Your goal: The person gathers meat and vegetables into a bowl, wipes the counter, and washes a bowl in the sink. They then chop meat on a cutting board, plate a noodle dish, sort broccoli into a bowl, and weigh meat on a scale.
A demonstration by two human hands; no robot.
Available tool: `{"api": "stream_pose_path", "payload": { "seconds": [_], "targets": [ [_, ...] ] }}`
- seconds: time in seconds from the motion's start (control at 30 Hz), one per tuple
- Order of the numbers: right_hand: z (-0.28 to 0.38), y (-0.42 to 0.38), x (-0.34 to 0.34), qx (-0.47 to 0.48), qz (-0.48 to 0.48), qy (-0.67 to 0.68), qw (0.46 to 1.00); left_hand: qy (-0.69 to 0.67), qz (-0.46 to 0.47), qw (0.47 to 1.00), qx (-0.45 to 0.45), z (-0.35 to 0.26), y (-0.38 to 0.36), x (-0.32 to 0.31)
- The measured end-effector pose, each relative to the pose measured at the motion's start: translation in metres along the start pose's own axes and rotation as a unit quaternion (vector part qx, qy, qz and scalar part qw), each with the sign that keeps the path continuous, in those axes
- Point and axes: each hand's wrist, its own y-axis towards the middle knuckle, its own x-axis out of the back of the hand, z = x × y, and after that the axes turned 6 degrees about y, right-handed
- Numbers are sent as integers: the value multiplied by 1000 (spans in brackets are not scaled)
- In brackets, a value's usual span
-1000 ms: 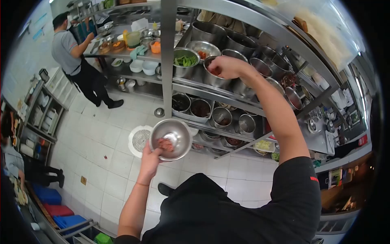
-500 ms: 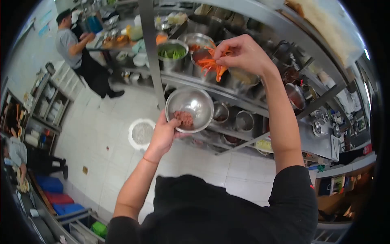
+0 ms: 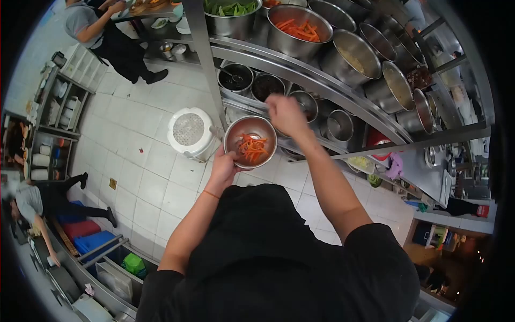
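Note:
My left hand (image 3: pixel 223 170) grips the rim of a steel mixing bowl (image 3: pixel 263 127), thumb over the edge. Orange carrot strips (image 3: pixel 252 147) lie inside; whatever is beneath them is mostly covered. My right hand (image 3: pixel 289 118) is just right of the bowl, apart from its rim, in front of the lower shelf. Motion blurs its fingers, so their closure and any contents cannot be made out. Above, a steel pot (image 3: pixel 292 45) of carrot strips stands on the upper shelf.
A pot of green vegetables (image 3: pixel 230 24) and a pot with pale contents (image 3: pixel 351 59) share the upper shelf. Dark-filled containers (image 3: pixel 235 78) sit lower. A shelf post (image 3: pixel 201 59) rises nearby; a white stool (image 3: pixel 190 133) stands on the floor. Two people work at left.
My right hand has come down from the carrot pot to beside the bowl. The carrot strips it held are now in the bowl, over where the minced meat showed. The view has tilted downward.

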Motion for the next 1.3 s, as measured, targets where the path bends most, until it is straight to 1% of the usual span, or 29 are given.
{"api": "stream_pose_path", "payload": {
  "seconds": [0.03,0.07,0.1,0.17,0.23,0.3,0.43,0.5,0.57,0.6,0.63,0.7,0.77,0.83,0.93,1.0,1.07,1.13,1.2,1.3],
  "targets": [
    [0,14,6,-101,-28,-53,993,2,3,1000,8,-4,4,1],
    [-4,22,6,-114,-52,-107,986,40,12,999,0,-11,5,2],
    [-11,33,5,-124,-52,-108,985,76,23,997,-10,-18,8,3],
    [-16,46,4,-139,150,-153,967,57,31,998,12,-29,15,11],
    [-8,45,6,-147,147,-173,963,36,36,998,31,-41,22,20],
    [0,44,7,-120,101,-210,965,94,29,995,-6,-54,24,31],
    [-2,43,8,-128,96,-215,963,107,30,994,6,-81,28,51],
    [-8,51,-2,-85,-15,-261,962,121,40,992,15,-91,34,61],
    [-2,82,-25,0,-53,-208,977,130,47,990,15,-100,40,67],
    [-10,107,-51,-25,20,-94,995,136,52,989,12,-102,41,69],
    [-19,134,-76,-48,90,22,995,143,57,988,17,-104,42,69],
    [-10,178,-93,36,92,-83,992,153,47,987,17,-109,44,69],
    [5,192,-87,74,89,-164,980,151,56,987,16,-112,44,70],
    [18,190,-67,84,90,-222,967,149,64,987,19,-116,40,73],
    [30,169,-31,74,103,-326,937,126,51,990,24,-120,36,72],
    [28,151,-12,51,110,-348,930,124,61,990,30,-120,40,77],
    [19,135,3,11,97,-215,972,127,65,989,27,-122,42,78],
    [9,120,10,-12,83,-176,981,129,67,989,24,-123,44,80],
    [2,111,12,-21,78,-163,983,156,82,984,30,-123,48,82],
    [-7,105,4,-25,80,-153,985,161,82,983,19,-122,51,81]
  ]
}}
